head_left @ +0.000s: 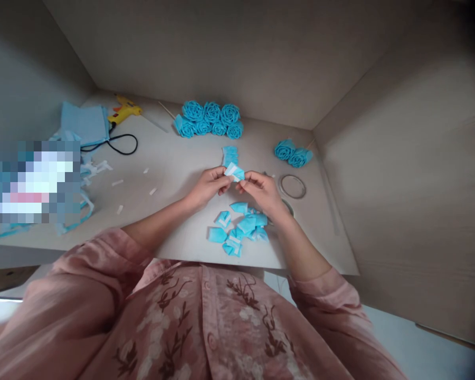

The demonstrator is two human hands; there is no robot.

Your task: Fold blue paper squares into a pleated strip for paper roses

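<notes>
Between my two hands is a small folded piece of blue paper or fabric [235, 171] with a white strip across it. My left hand [210, 186] pinches its left side, thumb on top. My right hand [262, 191] pinches the lower right edge. Just beyond lie more blue pieces in a small stack [230, 154]. Nearer to me, below my hands, a loose pile of folded blue pieces [246, 225] rests on the table, some showing white strips.
Several blue rosettes [211, 120] stand in rows at the back, and two more rosettes [293, 153] lie at right. Tape rolls [293, 176] sit by my right hand. At left are a yellow glue gun [125, 110], folded blue sheets [84, 124] and white scraps [153, 191]. Walls enclose the table.
</notes>
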